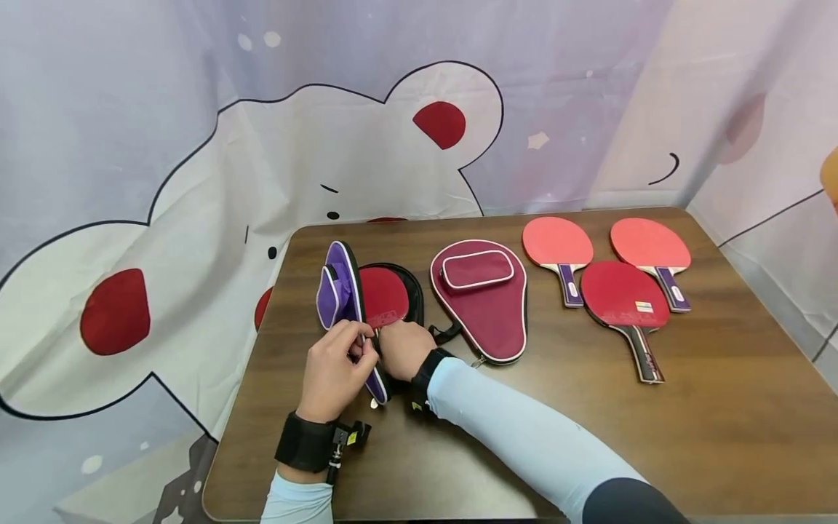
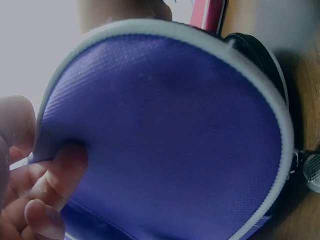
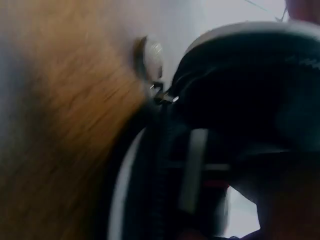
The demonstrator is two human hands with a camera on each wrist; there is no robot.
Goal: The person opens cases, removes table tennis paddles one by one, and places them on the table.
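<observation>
A purple paddle case (image 1: 340,287) stands open on the brown table (image 1: 720,407), its lid raised on edge. My left hand (image 1: 340,367) pinches the lid's rim near the narrow end; in the left wrist view its fingers (image 2: 45,200) curl on the purple fabric (image 2: 165,135). A red paddle (image 1: 384,292) lies in the case's black lower half (image 1: 415,291). My right hand (image 1: 402,349) is curled over the spot where the paddle's handle lies, and the handle itself is hidden. The right wrist view shows the zip pull (image 3: 160,92) and the dark inside of the case.
A maroon case (image 1: 487,306), zipped, lies just right of my right hand. Further right lie three paddles: two pink-faced ones (image 1: 556,244) (image 1: 649,244) and a dark red one (image 1: 625,295). A bear-print cloth hangs behind the table.
</observation>
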